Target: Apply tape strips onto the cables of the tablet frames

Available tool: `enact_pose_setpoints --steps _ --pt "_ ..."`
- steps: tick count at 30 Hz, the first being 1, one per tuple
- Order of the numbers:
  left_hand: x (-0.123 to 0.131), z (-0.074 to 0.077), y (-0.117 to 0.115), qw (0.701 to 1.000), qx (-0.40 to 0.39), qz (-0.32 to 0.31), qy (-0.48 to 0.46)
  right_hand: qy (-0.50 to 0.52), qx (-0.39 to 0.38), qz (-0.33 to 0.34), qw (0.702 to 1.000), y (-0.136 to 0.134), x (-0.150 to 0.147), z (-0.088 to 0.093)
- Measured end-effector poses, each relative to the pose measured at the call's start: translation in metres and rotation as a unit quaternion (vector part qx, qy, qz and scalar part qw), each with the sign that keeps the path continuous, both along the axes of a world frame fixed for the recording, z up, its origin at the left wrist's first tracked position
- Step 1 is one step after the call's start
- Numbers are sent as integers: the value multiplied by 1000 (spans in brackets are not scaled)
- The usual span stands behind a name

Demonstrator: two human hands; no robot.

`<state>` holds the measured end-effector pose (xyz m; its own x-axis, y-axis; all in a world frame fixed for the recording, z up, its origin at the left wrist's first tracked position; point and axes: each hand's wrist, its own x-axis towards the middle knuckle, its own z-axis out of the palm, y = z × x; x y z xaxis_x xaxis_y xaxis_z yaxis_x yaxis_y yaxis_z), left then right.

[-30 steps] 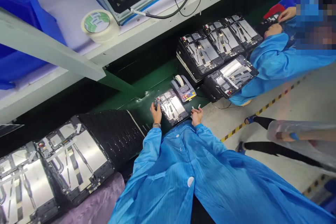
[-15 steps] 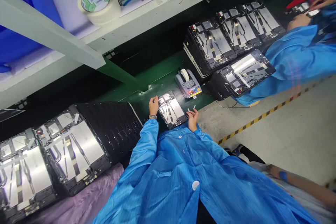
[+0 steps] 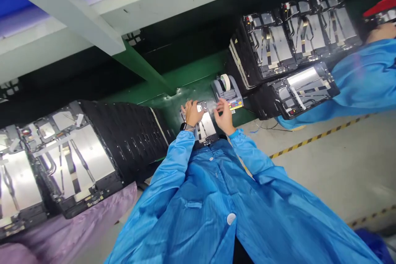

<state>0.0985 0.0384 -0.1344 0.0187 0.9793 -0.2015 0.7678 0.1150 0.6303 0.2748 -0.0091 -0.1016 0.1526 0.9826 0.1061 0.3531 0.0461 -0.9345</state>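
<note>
An opened tablet-like device (image 3: pixel 206 126), silver plates and black strips showing, lies on the green bench in front of me. My left hand (image 3: pixel 192 113) rests on its upper left part with fingers spread. My right hand (image 3: pixel 223 116) hovers over its right side, close to the grey tape dispenser (image 3: pixel 227 88); its fingers are blurred by motion. Both arms wear blue sleeves, and a watch sits on my left wrist.
Stacks of similar opened devices in black trays stand at the left (image 3: pixel 64 156) and upper right (image 3: pixel 272 45). A co-worker's blue sleeve (image 3: pixel 355 84) reaches in at right beside another device (image 3: pixel 305 88). A white shelf beam (image 3: pixel 77 12) runs overhead. Yellow-black floor tape (image 3: pixel 321 135).
Both hands moved up onto the device: the left from its left edge onto its top, the right from the near right corner toward the dispenser. The view tilted downward.
</note>
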Motion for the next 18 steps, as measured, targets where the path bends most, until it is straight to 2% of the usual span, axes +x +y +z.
enact_pose_setpoints --steps 3,8,12,18 --pt "-8 2 5 997 -55 -6 44 -102 0 106 989 42 -6 1" --pt "-6 13 10 987 -113 -18 109 -258 -63 251 931 79 -14 -2" --pt "-6 15 11 987 -118 -25 107 -318 -74 295 898 87 -8 -8" --pt "-8 19 14 986 -128 -26 101 -360 -81 317 874 91 -4 -6"
